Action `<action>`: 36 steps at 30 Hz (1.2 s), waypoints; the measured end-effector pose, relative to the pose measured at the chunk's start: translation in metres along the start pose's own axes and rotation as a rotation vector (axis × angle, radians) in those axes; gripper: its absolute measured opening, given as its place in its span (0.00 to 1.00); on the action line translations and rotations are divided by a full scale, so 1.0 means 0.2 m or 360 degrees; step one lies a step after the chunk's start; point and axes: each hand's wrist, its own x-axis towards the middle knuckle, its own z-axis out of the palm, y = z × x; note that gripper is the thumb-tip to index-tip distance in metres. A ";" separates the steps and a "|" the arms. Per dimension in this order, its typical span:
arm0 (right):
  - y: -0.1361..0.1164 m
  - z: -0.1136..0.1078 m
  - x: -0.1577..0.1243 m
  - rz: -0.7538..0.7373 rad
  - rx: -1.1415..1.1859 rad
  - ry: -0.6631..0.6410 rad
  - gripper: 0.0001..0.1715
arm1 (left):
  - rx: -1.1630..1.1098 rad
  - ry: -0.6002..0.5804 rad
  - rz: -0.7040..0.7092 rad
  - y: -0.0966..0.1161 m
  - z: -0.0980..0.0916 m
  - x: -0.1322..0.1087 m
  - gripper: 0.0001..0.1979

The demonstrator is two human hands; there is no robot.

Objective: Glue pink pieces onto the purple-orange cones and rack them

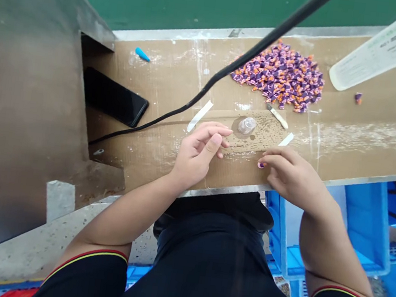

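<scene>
- Right hand [290, 174]: I read this grip as pressed together, the fingertips pinching a small purple-and-orange moulded piece [261, 165]. The piece sits just above the near edge of the cardboard-covered tabletop [364, 145].
- Left hand [197, 155]: the fingers curl loosely with the thumb lying against them, just left of a clear plastic dome [247, 125]. I cannot tell whether this grip holds anything small.
- Handling: I judge the piece light and fairly stiff, and small enough to slip or drop. A fingertip pinch across its narrow sides appears to be the only practical hold.
- Orientation: the fingers hide most of the piece, so I cannot fix its long axis. The visible end appears to point left, toward the left hand.
- Surroundings: a heap of matching pieces [279, 76] lies toward the far side of the tabletop, beyond a pale-handled hand tool [277, 116]. A black smartphone [114, 97] lies at the left.
</scene>
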 end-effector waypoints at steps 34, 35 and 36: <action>1.23 0.09 -1.35 0.2467 -0.0072 0.0451 0.09 | 0.0396 0.0369 0.0411 -0.04 0.12 0.19 0.19; 1.24 0.09 -1.36 0.2466 -0.0070 0.0425 0.08 | 0.0404 0.0364 0.0403 -0.04 0.12 0.19 0.20; 1.25 0.09 -1.36 0.2462 -0.0067 0.0402 0.08 | 0.0412 0.0361 0.0392 -0.04 0.12 0.19 0.21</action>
